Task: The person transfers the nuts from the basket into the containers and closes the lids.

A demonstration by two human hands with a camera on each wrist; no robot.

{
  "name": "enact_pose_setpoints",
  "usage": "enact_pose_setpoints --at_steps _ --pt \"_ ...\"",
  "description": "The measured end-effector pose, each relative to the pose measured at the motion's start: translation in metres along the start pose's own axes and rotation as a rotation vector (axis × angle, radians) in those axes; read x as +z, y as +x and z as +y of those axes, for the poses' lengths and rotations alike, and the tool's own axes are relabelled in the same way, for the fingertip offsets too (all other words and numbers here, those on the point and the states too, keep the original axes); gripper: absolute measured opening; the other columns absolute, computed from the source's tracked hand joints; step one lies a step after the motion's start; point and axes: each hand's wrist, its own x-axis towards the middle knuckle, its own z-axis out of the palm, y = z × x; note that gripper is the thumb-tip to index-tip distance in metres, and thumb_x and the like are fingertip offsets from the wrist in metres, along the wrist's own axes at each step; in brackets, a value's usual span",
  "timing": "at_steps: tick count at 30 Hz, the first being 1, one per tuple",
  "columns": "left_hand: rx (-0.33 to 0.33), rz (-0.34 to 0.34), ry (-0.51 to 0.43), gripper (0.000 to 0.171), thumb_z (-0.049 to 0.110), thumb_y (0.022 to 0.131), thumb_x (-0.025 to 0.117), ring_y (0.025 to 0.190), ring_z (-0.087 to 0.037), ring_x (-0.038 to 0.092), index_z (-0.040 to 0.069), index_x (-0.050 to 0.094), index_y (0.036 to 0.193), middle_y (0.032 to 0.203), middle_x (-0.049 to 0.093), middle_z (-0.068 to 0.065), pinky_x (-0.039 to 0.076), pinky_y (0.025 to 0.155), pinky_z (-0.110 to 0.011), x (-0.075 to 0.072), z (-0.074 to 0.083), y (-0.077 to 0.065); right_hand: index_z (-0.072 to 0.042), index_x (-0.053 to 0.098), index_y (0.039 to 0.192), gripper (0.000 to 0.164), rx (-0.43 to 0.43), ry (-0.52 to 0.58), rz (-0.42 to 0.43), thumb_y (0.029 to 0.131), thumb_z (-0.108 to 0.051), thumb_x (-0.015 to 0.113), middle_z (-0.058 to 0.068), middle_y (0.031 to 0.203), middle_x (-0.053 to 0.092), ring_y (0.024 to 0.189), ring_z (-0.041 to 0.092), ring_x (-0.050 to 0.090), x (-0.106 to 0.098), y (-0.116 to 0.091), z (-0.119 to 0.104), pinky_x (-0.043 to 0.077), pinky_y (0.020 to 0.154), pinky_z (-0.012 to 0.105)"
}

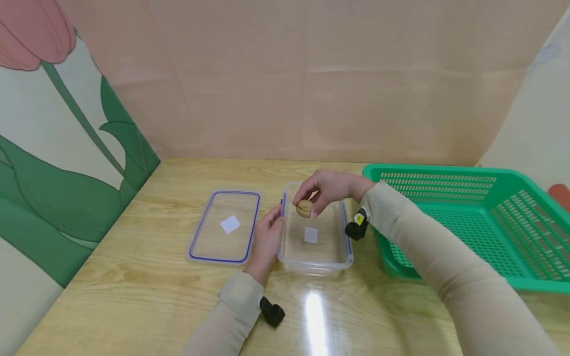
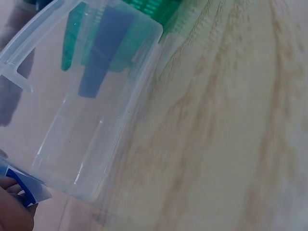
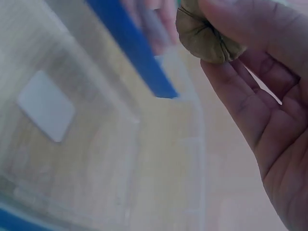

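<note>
My right hand (image 1: 327,187) pinches a brown walnut (image 1: 305,208) between thumb and fingertips, above a clear plastic food container (image 1: 317,262). In the right wrist view the ridged walnut (image 3: 202,36) shows close up. A small white square (image 1: 310,235) is visible at the container's floor. On the container's left side, my left hand (image 1: 268,240) holds its edge by a blue-trimmed flap. The left wrist view catches only part of the left hand (image 2: 14,211), its fingers at the blue flap (image 2: 24,185). Elsewhere around the rim, blue strips (image 3: 134,48) mark the container.
Left of the container lies its clear lid (image 1: 209,247) with a blue seal and a white square (image 1: 230,224). A green plastic basket (image 1: 450,170) stands to the right, under my right forearm. Behind the wooden table (image 1: 147,277) hangs a pinkish sheet (image 1: 311,89).
</note>
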Motion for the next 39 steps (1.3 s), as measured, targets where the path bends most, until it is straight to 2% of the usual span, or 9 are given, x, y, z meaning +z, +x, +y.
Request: enact_pose_setpoints --at_steps 3,9,18,23,31,36,39 --pt "0.006 0.005 0.003 0.039 0.013 0.09 0.051 0.123 -0.02 0.048 0.012 0.055 0.128 0.133 0.053 -0.005 0.042 0.102 -0.036 0.001 0.0 0.0 0.004 0.062 0.113 0.045 0.014 -0.012 -0.035 0.07 0.003 0.075 0.013 0.112 0.064 0.106 0.018 0.058 0.006 0.007 0.007 0.052 0.09 0.031" --pt "0.002 0.009 0.02 0.039 0.013 0.089 0.052 0.125 -0.02 0.046 0.013 0.055 0.128 0.134 0.052 -0.004 0.04 0.104 -0.035 0.001 -0.001 0.001 0.004 0.064 0.109 0.044 0.031 -0.057 -0.128 0.067 0.002 0.077 0.009 0.103 0.067 0.087 0.007 0.054 0.021 0.02 0.02 0.051 0.088 0.027" --pt "-0.009 0.011 0.022 0.039 0.015 0.09 0.051 0.127 -0.018 0.044 0.014 0.054 0.129 0.135 0.051 -0.001 0.04 0.104 -0.034 0.002 -0.002 0.003 0.005 0.065 0.106 0.044 0.024 -0.132 -0.169 0.064 0.003 0.078 0.011 0.096 0.07 0.074 0.005 0.052 0.031 0.033 0.026 0.048 0.072 0.018" --pt "-0.007 0.013 0.029 0.039 0.015 0.089 0.053 0.124 -0.018 0.047 0.015 0.056 0.128 0.134 0.053 -0.001 0.042 0.102 -0.033 0.004 -0.004 0.003 0.005 0.064 0.106 0.044 0.031 -0.155 -0.193 0.064 0.004 0.078 0.013 0.099 0.069 0.076 0.005 0.054 0.039 0.037 0.029 0.049 0.072 0.017" --pt "-0.002 0.017 0.033 0.039 0.015 0.088 0.052 0.126 -0.018 0.045 0.015 0.056 0.128 0.134 0.052 0.0 0.04 0.104 -0.034 0.004 -0.005 0.001 0.004 0.064 0.107 0.044 0.07 -0.202 -0.221 0.065 0.004 0.078 0.005 0.086 0.067 0.071 0.004 0.051 0.043 0.04 0.031 0.046 0.067 0.015" --pt "0.032 0.02 0.02 0.038 0.013 0.089 0.052 0.125 -0.019 0.046 0.012 0.056 0.127 0.133 0.053 -0.003 0.041 0.103 -0.035 0.004 -0.005 0.001 0.005 0.062 0.109 0.046 0.07 -0.209 -0.234 0.066 0.002 0.077 0.009 0.093 0.068 0.078 0.008 0.055 0.042 0.039 0.029 0.049 0.074 0.019" --pt "0.038 0.022 0.017 0.038 0.012 0.089 0.053 0.124 -0.019 0.047 0.012 0.056 0.126 0.133 0.053 -0.003 0.041 0.103 -0.035 0.004 -0.004 0.001 0.005 0.059 0.113 0.049 0.07 -0.232 -0.241 0.068 -0.001 0.077 0.015 0.107 0.066 0.093 0.016 0.061 0.039 0.037 0.027 0.051 0.084 0.025"
